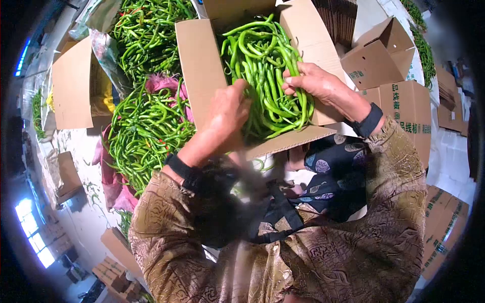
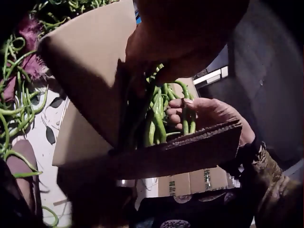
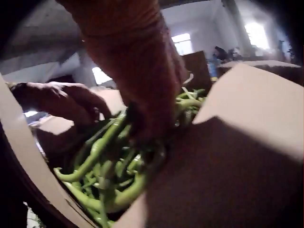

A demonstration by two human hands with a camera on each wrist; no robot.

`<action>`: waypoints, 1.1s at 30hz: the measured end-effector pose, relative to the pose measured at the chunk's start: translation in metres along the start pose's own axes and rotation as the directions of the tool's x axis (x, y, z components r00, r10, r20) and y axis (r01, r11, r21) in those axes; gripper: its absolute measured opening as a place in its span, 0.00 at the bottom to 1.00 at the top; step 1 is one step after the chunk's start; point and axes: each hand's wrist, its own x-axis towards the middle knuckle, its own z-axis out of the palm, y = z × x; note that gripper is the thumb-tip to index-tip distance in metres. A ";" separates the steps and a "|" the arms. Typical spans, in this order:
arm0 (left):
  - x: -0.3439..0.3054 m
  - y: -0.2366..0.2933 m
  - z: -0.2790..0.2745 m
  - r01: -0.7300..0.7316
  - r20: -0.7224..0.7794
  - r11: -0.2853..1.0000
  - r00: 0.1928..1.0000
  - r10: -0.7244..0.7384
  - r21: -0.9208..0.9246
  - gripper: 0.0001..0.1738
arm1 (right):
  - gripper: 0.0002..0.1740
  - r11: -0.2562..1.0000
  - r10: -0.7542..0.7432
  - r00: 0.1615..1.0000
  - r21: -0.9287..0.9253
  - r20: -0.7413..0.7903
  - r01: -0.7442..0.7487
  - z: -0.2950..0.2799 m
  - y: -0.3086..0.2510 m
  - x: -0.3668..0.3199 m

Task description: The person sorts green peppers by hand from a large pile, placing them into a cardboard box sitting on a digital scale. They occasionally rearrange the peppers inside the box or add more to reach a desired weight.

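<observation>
Long green chili peppers (image 1: 268, 76) fill an open cardboard box (image 1: 202, 65) in front of me, many lying lengthwise and some bent at the ends. At the box's left side my left hand (image 1: 227, 111) has its fingers bent down at the edge of the peppers; its fingertips are hidden, and I cannot tell whether they hold one. My right hand (image 1: 316, 83) reaches over the right flap. Its thumb and curled fingers grip peppers along that side, seen also in the left wrist view, where the fingers wrap a pepper (image 2: 185, 116).
Left of the box lies a large heap of loose peppers (image 1: 146, 136) on pink sacking (image 1: 118, 189), with another heap (image 1: 146, 40) behind. An open carton (image 1: 379, 55) and a printed carton (image 1: 404, 108) stand to the right. Another open carton (image 1: 73, 83) is at the far left.
</observation>
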 end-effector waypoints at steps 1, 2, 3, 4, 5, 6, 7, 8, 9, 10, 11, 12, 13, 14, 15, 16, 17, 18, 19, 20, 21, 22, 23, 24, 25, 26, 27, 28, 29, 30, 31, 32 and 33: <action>-0.001 -0.001 0.002 -0.001 0.007 1.000 1.000 0.001 -0.003 0.22 | 0.13 0.997 -0.071 0.997 -0.025 -0.041 0.070 0.001 -0.002 -0.004; -0.003 -0.001 0.004 -0.089 -0.082 0.995 0.993 0.085 -0.041 0.23 | 0.13 0.998 -0.066 0.997 -0.024 -0.043 0.065 0.004 -0.007 -0.008; -0.003 -0.001 0.005 -0.177 -0.175 0.982 0.971 0.162 -0.069 0.25 | 0.13 0.982 -0.020 0.998 0.188 -0.058 0.030 0.009 -0.014 -0.012; -0.002 0.001 0.004 -0.176 -0.172 0.982 0.972 0.161 -0.071 0.25 | 0.13 0.919 0.030 0.998 0.394 -0.062 -0.003 0.014 -0.017 -0.013; -0.002 0.006 0.000 -0.132 -0.129 0.988 0.984 0.120 -0.083 0.27 | 0.11 0.942 0.005 0.993 0.332 -0.117 0.034 0.019 -0.015 -0.011; -0.002 0.009 -0.001 -0.085 -0.086 0.992 0.993 0.077 -0.092 0.28 | 0.11 0.941 0.010 0.993 0.337 -0.115 0.030 0.014 -0.006 -0.007; -0.003 0.009 -0.001 -0.081 -0.083 0.993 0.994 0.073 -0.092 0.28 | 0.11 0.997 -0.069 0.993 -0.039 -0.094 0.066 0.007 0.009 0.001; -0.003 0.009 -0.001 -0.051 -0.023 0.998 0.998 0.051 -0.023 0.31 | 0.11 0.906 -0.140 0.989 -0.409 -0.044 0.110 0.010 0.003 0.002; -0.002 0.008 -0.002 -0.027 0.034 0.998 0.999 0.026 0.048 0.33 | 0.11 0.766 -0.207 0.976 -0.632 -0.065 0.120 0.010 -0.002 -0.003; -0.004 0.007 -0.001 -0.027 0.031 0.998 0.999 0.026 0.050 0.33 | 0.13 0.645 -0.231 0.967 -0.761 -0.104 0.072 0.013 -0.007 -0.011; -0.005 0.006 0.000 -0.018 0.028 1.000 0.999 0.018 -0.004 0.33 | 0.14 0.674 -0.291 0.951 -0.728 -0.104 0.127 0.015 -0.004 -0.014; -0.005 0.004 0.001 -0.009 0.026 0.998 1.000 0.010 -0.059 0.34 | 0.15 0.697 -0.349 0.931 -0.693 -0.107 0.182 0.015 -0.001 -0.015; -0.006 0.001 0.004 -0.007 0.024 0.998 1.000 0.008 -0.060 0.34 | 0.15 0.696 -0.350 0.931 -0.694 -0.104 0.184 0.015 0.002 -0.015; -0.005 -0.002 0.006 0.110 0.067 0.947 0.993 -0.094 -0.302 0.35 | 0.17 0.605 -0.463 0.877 -0.769 -0.126 0.209 0.015 0.003 -0.015; -0.004 -0.003 0.007 0.223 0.130 0.825 0.975 -0.181 -0.519 0.35 | 0.19 0.502 -0.573 0.809 -0.836 -0.132 0.220 0.015 0.002 -0.015; -0.003 -0.004 0.005 0.220 0.120 0.825 0.976 -0.184 -0.520 0.35 | 0.19 0.495 -0.579 0.806 -0.839 -0.124 0.227 0.016 0.000 -0.015; -0.003 -0.005 0.003 0.255 0.158 0.841 0.966 -0.203 -0.476 0.34 | 0.21 0.494 -0.563 0.818 -0.840 -0.115 0.222 0.021 -0.005 -0.017; -0.004 -0.006 0.000 0.289 0.194 0.855 0.955 -0.225 -0.430 0.34 | 0.24 0.493 -0.548 0.830 -0.842 -0.105 0.220 0.026 -0.009 -0.018; -0.004 -0.007 -0.004 0.288 0.184 0.856 0.956 -0.229 -0.430 0.34 | 0.24 0.459 -0.600 0.796 -0.851 -0.086 0.255 0.032 -0.008 -0.015; -0.004 -0.007 -0.007 0.150 0.090 0.927 0.988 -0.127 -0.345 0.32 | 0.22 0.415 -0.612 0.788 -0.878 -0.074 0.239 0.035 -0.005 -0.006; -0.004 -0.004 -0.011 0.011 0.010 0.970 1.000 -0.009 -0.243 0.30 | 0.21 0.458 -0.560 0.825 -0.860 -0.083 0.224 0.033 0.004 0.006; -0.004 0.000 -0.020 0.004 0.004 0.970 1.000 -0.003 -0.243 0.30 | 0.19 0.499 -0.507 0.857 -0.842 -0.091 0.205 0.028 0.012 0.015; -0.006 0.010 -0.039 0.020 0.029 0.962 1.000 -0.013 -0.272 0.27 | 0.19 0.492 -0.514 0.853 -0.845 -0.089 0.208 0.026 0.007 0.015; -0.011 0.016 -0.056 0.041 0.055 0.953 0.998 -0.025 -0.300 0.25 | 0.18 0.504 -0.445 0.889 -0.851 -0.108 0.148 0.026 0.002 0.012; -0.016 0.018 -0.069 0.076 0.093 0.928 0.995 -0.044 -0.366 0.24 | 0.16 0.512 -0.372 0.919 -0.855 -0.131 0.086 0.027 -0.003 0.008; -0.018 0.009 -0.074 0.100 0.119 0.902 0.991 -0.055 -0.420 0.23 | 0.16 0.510 -0.375 0.918 -0.855 -0.130 0.087 0.026 -0.008 0.001; -0.022 0.008 -0.085 0.107 0.112 0.893 0.992 -0.064 -0.438 0.23 | 0.16 0.525 -0.435 0.889 -0.842 -0.139 0.125 0.024 -0.014 -0.008; -0.026 0.009 -0.095 0.115 0.106 0.882 0.992 -0.074 -0.457 0.22 | 0.15 0.537 -0.492 0.858 -0.828 -0.149 0.164 0.021 -0.016 -0.012; -0.027 0.005 -0.100 0.172 0.125 0.883 0.984 -0.129 -0.436 0.20 | 0.14 0.513 -0.533 0.836 -0.835 -0.128 0.198 0.017 -0.010 -0.008; -0.027 0.001 -0.097 0.169 0.124 0.883 0.984 -0.126 -0.437 0.20 | 0.14 0.511 -0.534 0.836 -0.837 -0.130 0.197 0.018 -0.002 -0.002; -0.026 -0.006 -0.091 0.143 0.112 0.893 0.988 -0.105 -0.426 0.20 | 0.13 0.487 -0.519 0.848 -0.852 -0.104 0.193 0.019 0.007 0.004; -0.024 -0.010 -0.089 0.116 0.097 0.904 0.992 -0.083 -0.412 0.20 | 0.13 0.461 -0.508 0.858 -0.866 -0.079 0.193 0.023 0.003 0.006; -0.024 -0.002 -0.090 0.138 0.142 0.912 0.986 -0.089 -0.386 0.20 | 0.14 0.403 -0.618 0.784 -0.878 -0.053 0.259 0.028 0.000 0.004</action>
